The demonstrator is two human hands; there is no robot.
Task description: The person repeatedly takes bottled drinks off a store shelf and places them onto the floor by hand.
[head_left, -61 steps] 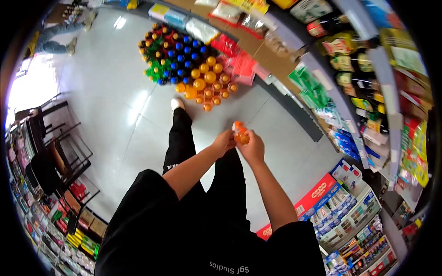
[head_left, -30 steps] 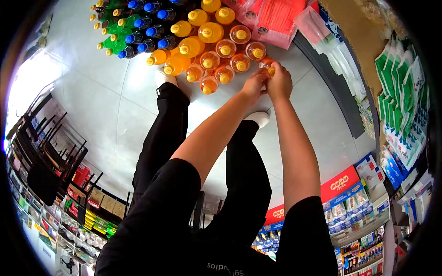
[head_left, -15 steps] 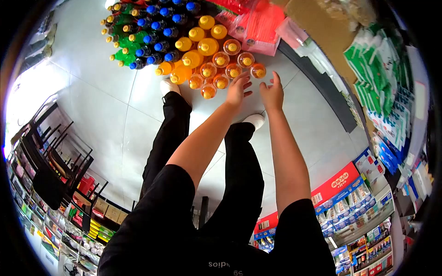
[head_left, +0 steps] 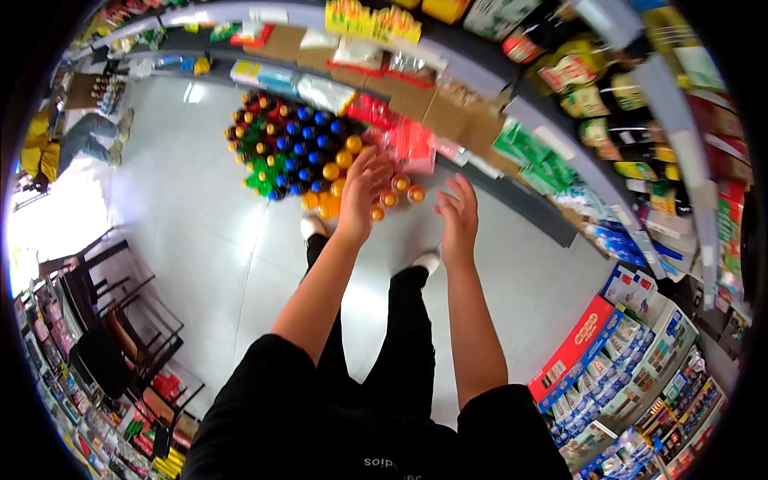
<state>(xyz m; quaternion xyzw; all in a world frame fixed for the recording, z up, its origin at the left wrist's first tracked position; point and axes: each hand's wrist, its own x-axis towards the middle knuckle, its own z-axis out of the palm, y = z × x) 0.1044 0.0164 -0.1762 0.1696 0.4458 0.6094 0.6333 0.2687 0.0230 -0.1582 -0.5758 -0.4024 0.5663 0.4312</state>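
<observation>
My left hand [head_left: 364, 198] is raised with its fingers apart and holds nothing. In the view it overlaps the orange drink bottles [head_left: 390, 198] and hides part of them. My right hand [head_left: 459, 220], also bare and open, hovers to the right of these bottles, apart from them. The bottles stand upright on the floor in a tight cluster. Behind and left of them are yellow-capped orange bottles [head_left: 310, 201], blue-capped dark bottles [head_left: 302, 148] and green bottles [head_left: 260, 170].
Pink-red plastic packs [head_left: 414, 144] lie by the lower shelf [head_left: 528, 204]. Dark chairs [head_left: 120, 320] stand at the left, a red and blue display box [head_left: 588, 344] at the lower right. Another person's legs [head_left: 90, 136] show far left.
The view has tilted up, showing more shelving. My hands have spread further apart, and both have risen from among the orange bottles. The bottles look smaller and farther off.
</observation>
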